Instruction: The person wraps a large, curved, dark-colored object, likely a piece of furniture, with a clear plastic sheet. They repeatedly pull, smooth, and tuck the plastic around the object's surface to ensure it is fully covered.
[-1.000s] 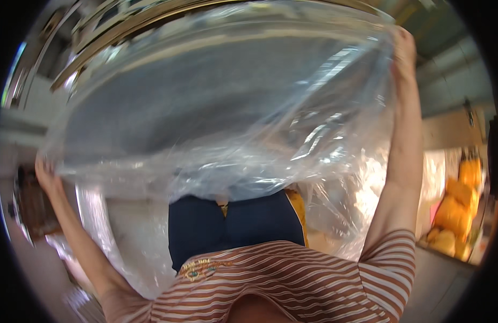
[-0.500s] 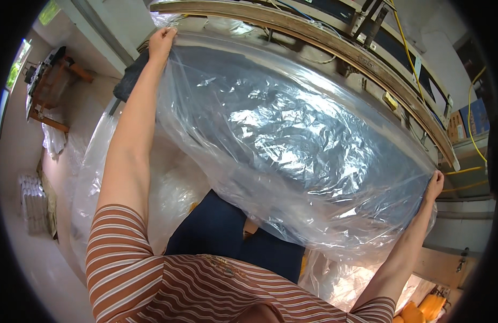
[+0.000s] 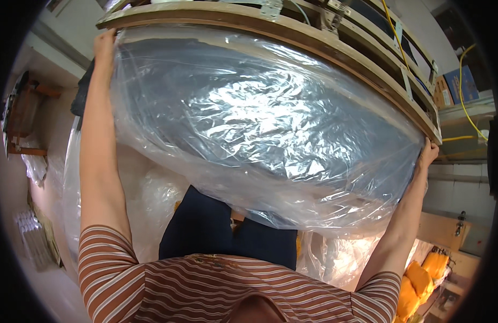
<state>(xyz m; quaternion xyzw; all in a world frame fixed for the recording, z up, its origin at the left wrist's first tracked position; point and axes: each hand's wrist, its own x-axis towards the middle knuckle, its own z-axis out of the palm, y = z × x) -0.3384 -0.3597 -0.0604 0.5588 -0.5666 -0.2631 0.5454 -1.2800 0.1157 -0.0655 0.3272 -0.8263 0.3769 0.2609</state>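
A wide sheet of clear plastic film (image 3: pixel 270 124), crinkled and shiny, stretches between my two hands over a dark surface and hangs down toward my lap. My left hand (image 3: pixel 105 46) is closed on its far left corner, close to the end of a long wooden bar (image 3: pixel 249 20). At the right, my right hand (image 3: pixel 429 153) pinches the other corner, just under the bar's right end. The film's far edge runs along beneath the bar. Both arms are stretched out, and the fingertips are partly hidden.
Behind the bar is a machine frame with metal brackets (image 3: pixel 270 9) and a yellow hose (image 3: pixel 395 32). A blue box (image 3: pixel 460 86) stands at the far right. Orange bundles (image 3: pixel 418 285) lie at the lower right. A wooden stand (image 3: pixel 31 116) and stacked clear packs (image 3: pixel 34 237) are at the left.
The wooden bar now sits lower in view, right over the film's far edge, covering parts behind it. Both hands still hold the corners; the view has shifted, with my left hand farther left.
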